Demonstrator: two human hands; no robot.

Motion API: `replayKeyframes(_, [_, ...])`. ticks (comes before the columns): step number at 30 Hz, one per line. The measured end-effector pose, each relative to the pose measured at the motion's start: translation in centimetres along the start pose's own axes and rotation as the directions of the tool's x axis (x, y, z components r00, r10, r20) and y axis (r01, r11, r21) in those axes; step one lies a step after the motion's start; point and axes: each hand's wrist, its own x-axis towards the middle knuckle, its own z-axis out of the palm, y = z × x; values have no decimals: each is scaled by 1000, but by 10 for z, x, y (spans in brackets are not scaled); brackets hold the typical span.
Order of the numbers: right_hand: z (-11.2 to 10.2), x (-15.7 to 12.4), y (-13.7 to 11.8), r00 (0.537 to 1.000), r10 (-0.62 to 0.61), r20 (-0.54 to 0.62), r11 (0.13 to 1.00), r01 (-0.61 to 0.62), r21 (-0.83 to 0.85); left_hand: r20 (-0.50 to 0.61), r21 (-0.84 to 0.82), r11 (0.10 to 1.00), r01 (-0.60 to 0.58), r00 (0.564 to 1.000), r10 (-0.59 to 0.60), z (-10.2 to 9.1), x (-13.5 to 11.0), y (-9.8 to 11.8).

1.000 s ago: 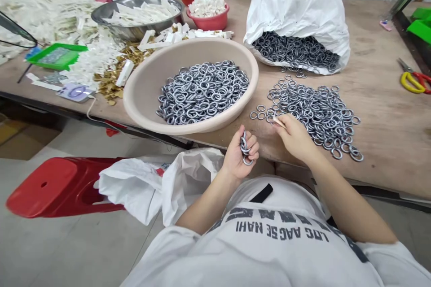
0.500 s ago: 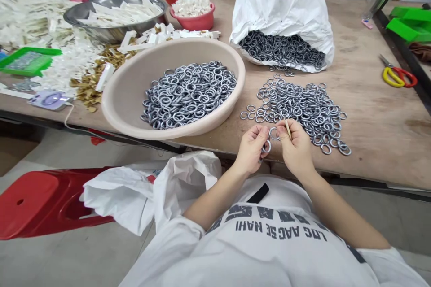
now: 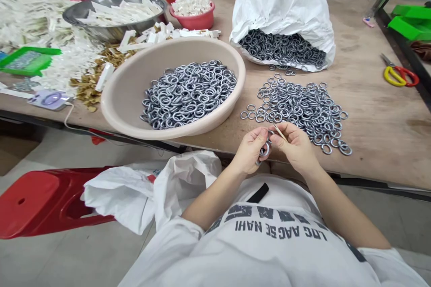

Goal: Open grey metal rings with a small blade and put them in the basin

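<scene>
My left hand [image 3: 251, 150] is closed around a small stack of grey metal rings [image 3: 265, 149] at the table's near edge. My right hand [image 3: 295, 145] meets it from the right, fingers pinched on a thin wooden stick [image 3: 279, 132] and touching the rings. Just beyond both hands lies a loose heap of the same rings [image 3: 301, 108] on the wooden table [image 3: 377, 112]. A beige basin [image 3: 134, 94] to the left holds many more rings.
A white sack [image 3: 283, 4] spilling rings lies at the back. Yellow and red scissors [image 3: 399, 74] rest at the right. White plastic parts, a steel bowl [image 3: 111, 11], a red bowl [image 3: 193, 20] and a green tray [image 3: 27, 60] crowd the left. A red stool [image 3: 43, 202] and white bag [image 3: 141, 188] sit below.
A second ago my right hand was at the ring heap and my left hand hung lower. Both hands have since come together at the table edge over the held rings.
</scene>
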Motion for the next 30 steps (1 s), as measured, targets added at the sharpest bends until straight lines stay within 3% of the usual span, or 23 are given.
replayKeyframes(4, [-2, 5, 2, 998, 64, 13, 997, -65, 40, 77, -66, 996, 59, 996, -54, -3, -4, 4])
replayKeyframes(7, [-6, 0, -3, 998, -67, -21, 992, 64, -112, 141, -135, 981, 141, 982, -121, -6, -6, 7])
replayKeyframes(10, [-10, -11, -12, 959, -271, 87, 878, 284, -386, 198, -205, 954, 218, 964, -178, -10, -7, 11])
replayKeyframes(14, [-12, -23, -17, 913, -345, 219, 715, 407, -568, 230, -260, 921, 289, 945, -232, -11, -8, 14])
replayKeyframes(26, [-12, -24, -18, 916, -317, 246, 673, 400, -623, 237, -257, 915, 311, 938, -252, -12, -10, 13])
replayKeyframes(28, [-15, -18, -16, 930, -308, 201, 676, 362, -641, 261, -229, 919, 322, 929, -261, -11, -11, 11])
replayKeyframes(30, [-19, -10, -13, 948, -309, 69, 702, 277, -656, 334, -183, 917, 356, 899, -282, -8, -14, 8])
